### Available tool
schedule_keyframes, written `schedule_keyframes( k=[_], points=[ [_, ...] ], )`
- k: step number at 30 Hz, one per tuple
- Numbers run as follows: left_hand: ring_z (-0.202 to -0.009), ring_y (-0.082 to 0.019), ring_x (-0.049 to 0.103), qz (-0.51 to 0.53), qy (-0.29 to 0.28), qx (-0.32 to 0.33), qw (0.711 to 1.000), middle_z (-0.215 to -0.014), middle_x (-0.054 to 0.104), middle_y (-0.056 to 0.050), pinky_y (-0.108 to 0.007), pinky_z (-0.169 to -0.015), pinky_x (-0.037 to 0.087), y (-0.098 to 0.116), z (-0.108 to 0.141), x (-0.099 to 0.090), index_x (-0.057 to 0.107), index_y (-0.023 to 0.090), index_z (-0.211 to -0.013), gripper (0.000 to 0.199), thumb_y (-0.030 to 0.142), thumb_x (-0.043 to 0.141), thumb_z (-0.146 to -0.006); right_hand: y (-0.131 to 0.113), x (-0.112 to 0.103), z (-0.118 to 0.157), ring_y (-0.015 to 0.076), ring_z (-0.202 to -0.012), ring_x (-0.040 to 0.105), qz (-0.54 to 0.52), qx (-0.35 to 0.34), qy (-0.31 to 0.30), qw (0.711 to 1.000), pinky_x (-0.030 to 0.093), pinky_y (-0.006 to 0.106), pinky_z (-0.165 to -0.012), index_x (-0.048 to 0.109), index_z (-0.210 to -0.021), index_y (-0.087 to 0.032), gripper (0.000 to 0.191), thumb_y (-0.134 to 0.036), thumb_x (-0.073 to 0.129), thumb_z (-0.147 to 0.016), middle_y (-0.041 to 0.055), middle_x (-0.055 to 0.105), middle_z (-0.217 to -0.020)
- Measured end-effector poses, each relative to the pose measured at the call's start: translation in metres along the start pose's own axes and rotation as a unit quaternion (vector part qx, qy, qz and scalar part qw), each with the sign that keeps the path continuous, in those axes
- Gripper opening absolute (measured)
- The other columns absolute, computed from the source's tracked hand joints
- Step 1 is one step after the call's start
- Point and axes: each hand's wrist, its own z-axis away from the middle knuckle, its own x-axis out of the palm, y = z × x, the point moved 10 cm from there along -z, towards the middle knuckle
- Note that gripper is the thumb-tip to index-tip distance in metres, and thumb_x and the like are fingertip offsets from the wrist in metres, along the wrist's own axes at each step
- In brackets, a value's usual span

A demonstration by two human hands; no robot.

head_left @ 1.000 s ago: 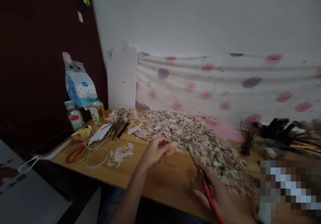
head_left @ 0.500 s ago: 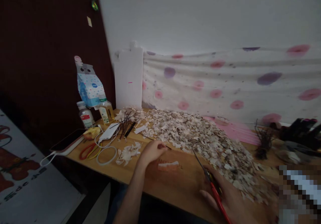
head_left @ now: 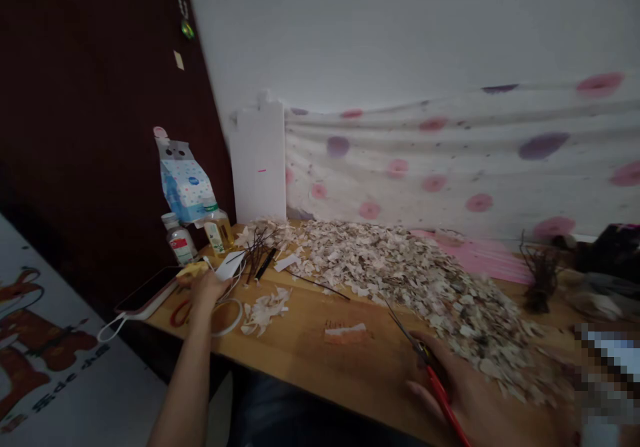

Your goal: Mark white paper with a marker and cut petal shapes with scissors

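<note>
My right hand (head_left: 455, 383) is closed round red-handled scissors (head_left: 435, 380), their dark blades pointing up and left over the wooden table (head_left: 300, 360). My left hand (head_left: 207, 290) is at the left of the table, beside a yellow object (head_left: 193, 270) and a white power bank (head_left: 231, 265); its fingers are blurred and partly hidden. A thin dark twig (head_left: 323, 287) lies between the hands. Near the middle rests a whitish strip (head_left: 345, 331) on an orange-brown patch. A wide heap of pale flakes (head_left: 385, 260) spreads behind the scissors.
A small pale pile (head_left: 265, 310), a white cable and red-handled tool (head_left: 180, 313) are at the left. Two bottles (head_left: 181, 241) and a blue package (head_left: 187, 183) stand behind. Dark twigs (head_left: 257, 247) lie at the back; a twig bundle (head_left: 540, 280) is at the right.
My left hand has let go of the dark twig and moved left to the yellow object and power bank. My right hand still holds the scissors. The view has shifted slightly.
</note>
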Motion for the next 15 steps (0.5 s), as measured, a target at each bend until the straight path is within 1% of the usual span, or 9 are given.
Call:
schedule_keyframes(
  k=[4,6,7,10,13,15],
  points=[
    [-0.107,-0.035,0.066,-0.035,-0.052,-0.02,0.998,-0.109,0.071,-0.022,-0.044,-0.089,0.049,-0.011,-0.013,0.018,0.069,0.007,-0.104,0.047,0.046,0.066,-0.079,-0.005,-0.002,-0.002,0.0261,-0.077,0.073,0.001,0.002,-0.019,1.0,0.06,0.032,-0.067,0.059,-0.124,-0.013,0.057,-0.052,0.057,-0.083,0.0127,0.076,-0.091],
    [-0.105,-0.031,0.067,-0.045,-0.065,-0.028,0.996,-0.109,0.072,-0.019,-0.044,-0.09,0.048,-0.014,-0.016,0.022,0.069,0.008,-0.103,0.047,0.049,0.066,-0.079,-0.006,-0.004,-0.002,0.0256,-0.073,0.073,0.001,0.002,-0.016,1.0,0.06,0.032,-0.065,0.059,-0.124,-0.011,0.058,-0.052,0.056,-0.083,0.0119,0.075,-0.085],
    [-0.105,-0.031,0.067,-0.048,-0.066,-0.031,0.996,-0.108,0.072,-0.019,-0.044,-0.091,0.048,-0.014,-0.017,0.023,0.069,0.009,-0.103,0.048,0.05,0.067,-0.079,-0.007,-0.005,-0.002,0.0257,-0.073,0.073,0.001,0.002,-0.014,1.0,0.06,0.032,-0.065,0.059,-0.124,-0.011,0.058,-0.051,0.056,-0.083,0.0121,0.075,-0.084],
    [-0.105,-0.036,0.066,-0.046,-0.056,-0.032,0.997,-0.106,0.072,-0.021,-0.046,-0.089,0.048,-0.013,-0.018,0.02,0.07,0.009,-0.102,0.051,0.052,0.069,-0.074,-0.009,-0.01,-0.003,0.0271,-0.075,0.073,0.0,-0.001,0.002,1.0,0.061,0.033,-0.064,0.061,-0.123,-0.011,0.057,-0.05,0.057,-0.082,0.0129,0.075,-0.084],
    [-0.106,-0.043,0.064,-0.04,-0.04,-0.03,0.998,-0.107,0.071,-0.025,-0.047,-0.085,0.049,-0.012,-0.016,0.017,0.07,0.006,-0.101,0.057,0.053,0.069,-0.069,-0.01,-0.013,-0.004,0.0274,-0.068,0.072,-0.005,-0.002,0.014,1.0,0.06,0.034,-0.057,0.064,-0.12,-0.013,0.055,-0.05,0.058,-0.08,0.0102,0.074,-0.077],
    [-0.107,-0.045,0.062,-0.036,-0.027,-0.031,0.999,-0.111,0.069,-0.028,-0.048,-0.084,0.049,-0.013,-0.012,0.015,0.069,0.003,-0.104,0.063,0.055,0.068,-0.069,-0.012,-0.013,-0.004,0.0268,-0.065,0.071,-0.017,-0.005,0.018,1.0,0.059,0.034,-0.054,0.065,-0.118,-0.015,0.052,-0.05,0.06,-0.079,0.0081,0.073,-0.073]
  ],
)
